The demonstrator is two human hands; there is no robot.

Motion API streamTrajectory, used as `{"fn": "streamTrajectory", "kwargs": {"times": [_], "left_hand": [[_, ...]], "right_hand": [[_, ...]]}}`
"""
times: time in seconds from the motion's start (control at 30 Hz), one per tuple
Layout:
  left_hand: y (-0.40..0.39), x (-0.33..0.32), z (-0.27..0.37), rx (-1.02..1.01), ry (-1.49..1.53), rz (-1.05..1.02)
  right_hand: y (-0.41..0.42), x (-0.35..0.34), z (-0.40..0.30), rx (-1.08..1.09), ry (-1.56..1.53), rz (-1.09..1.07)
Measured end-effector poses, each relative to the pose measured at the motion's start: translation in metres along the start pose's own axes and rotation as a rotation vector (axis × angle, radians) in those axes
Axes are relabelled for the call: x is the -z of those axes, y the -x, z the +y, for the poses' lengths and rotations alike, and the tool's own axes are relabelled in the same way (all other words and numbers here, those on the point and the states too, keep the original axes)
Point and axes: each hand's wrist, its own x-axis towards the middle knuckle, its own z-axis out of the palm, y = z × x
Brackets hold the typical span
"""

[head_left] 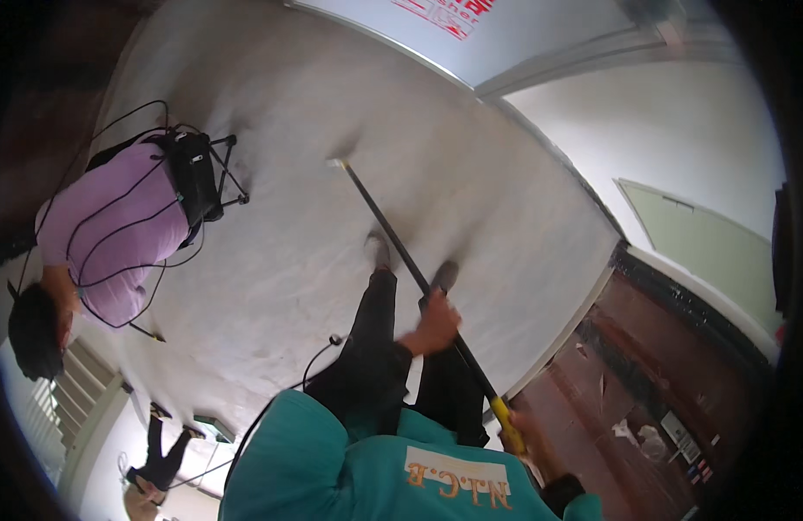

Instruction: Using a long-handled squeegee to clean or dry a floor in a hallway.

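Observation:
A long black pole (388, 229) with a yellow grip section runs from my body out over the pale grey floor. My left hand (435, 323) is closed around the middle of its black shaft. Lower down, my right hand (528, 437) holds the pole at the yellow section (507, 423), partly blurred. At the far end sits a small pale head (337, 163), close to the floor; its exact kind cannot be told. The shaft passes above my shoes, and a thin black cable lies beside my leg.
A person in a pink shirt (131, 202) bends at the left, with a black bag and looping cables. Another person (160, 456) is farther off at lower left. Slatted railings (82, 384) stand nearby. Reddish-brown flooring (570, 404) with scraps lies right; a white panel (427, 32) stands ahead.

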Motion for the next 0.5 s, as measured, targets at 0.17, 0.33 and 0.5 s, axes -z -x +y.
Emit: {"fn": "streamTrajectory", "kwargs": {"times": [0.17, 0.33, 0.5], "left_hand": [[-0.036, 0.058, -0.09, -0.154, -0.115, -0.095], [0.001, -0.005, 0.004, -0.231, -0.135, -0.397], [0.04, -0.037, 0.077, -0.335, 0.089, -0.487]], "right_hand": [[-0.051, -0.06, -0.04, 0.098, -0.103, -0.082], [-0.015, 0.001, 0.058, 0.011, -0.137, 0.041], [0.023, 0.02, 0.128, -0.067, -0.324, 0.198]]}}
